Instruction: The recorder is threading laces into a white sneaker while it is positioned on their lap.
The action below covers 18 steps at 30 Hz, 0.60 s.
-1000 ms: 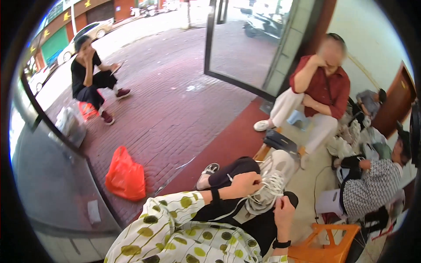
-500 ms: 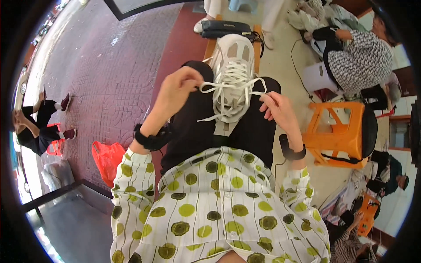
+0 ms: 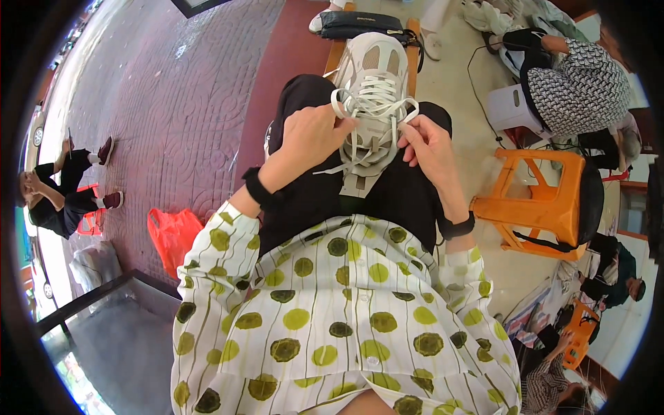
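A beige and white sneaker point(image 3: 380, 61) points its toe away from me, between my black-trousered knees. Its white shoelace point(image 3: 380, 105) is laced up the front, with a loop standing out on either side and a loose end trailing at the lower left. My left hand point(image 3: 315, 138) is closed over the sneaker's tongue, its fingertips pinching the shoelace near the base of the left loop; the hand partly hides them. On the other side, my right hand point(image 3: 427, 149) pinches the shoelace just below the right loop, with its fingers curled.
Beyond the toe, a black pouch point(image 3: 361, 25) lies on a wooden bench point(image 3: 413, 59). An orange stool point(image 3: 536, 197) stands at right, near a seated person point(image 3: 577, 90). To the left are a red plastic bag point(image 3: 173, 238), a dark glass panel point(image 3: 131, 339) and another seated person point(image 3: 66, 187).
My left hand has moved right, from beside the sneaker to over its tongue, bringing the left loop inward. My right hand has come slightly closer to the knot. The view has shifted a little.
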### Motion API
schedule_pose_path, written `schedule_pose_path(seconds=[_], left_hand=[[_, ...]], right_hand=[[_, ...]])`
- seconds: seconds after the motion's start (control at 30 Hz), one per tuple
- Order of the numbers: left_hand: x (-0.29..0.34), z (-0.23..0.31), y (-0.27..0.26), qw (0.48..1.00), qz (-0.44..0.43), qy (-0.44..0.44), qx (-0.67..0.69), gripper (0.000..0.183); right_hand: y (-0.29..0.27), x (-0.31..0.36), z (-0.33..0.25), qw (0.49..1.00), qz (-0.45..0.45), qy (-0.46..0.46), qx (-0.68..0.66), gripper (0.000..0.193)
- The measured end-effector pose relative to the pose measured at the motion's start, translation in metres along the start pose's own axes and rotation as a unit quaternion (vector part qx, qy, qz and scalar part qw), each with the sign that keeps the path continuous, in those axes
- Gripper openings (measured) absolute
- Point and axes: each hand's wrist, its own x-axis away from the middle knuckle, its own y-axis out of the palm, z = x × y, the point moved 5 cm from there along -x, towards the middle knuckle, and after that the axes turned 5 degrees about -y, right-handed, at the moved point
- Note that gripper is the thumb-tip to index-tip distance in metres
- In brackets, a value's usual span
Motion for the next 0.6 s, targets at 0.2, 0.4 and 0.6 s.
schedule_pose_path(seconds=[0.2,0.4,0.6], left_hand=[[-0.011,-0.021,0.007,0.994,0.075,0.07,0.043,0.036],[0.055,-0.045,-0.043,0.866,-0.087,-0.124,0.477,0.034],[0.103,-0.023,-0.007,0.801,-0.375,-0.127,0.448,0.015]], right_hand=[[-0.018,0.006,0.011,0.968,-0.006,0.04,-0.248,0.012],[-0.059,0.036,0.006,0.788,-0.023,-0.018,-0.615,0.012],[-0.043,0.039,0.015,0.993,-0.048,0.04,-0.1,0.023]])
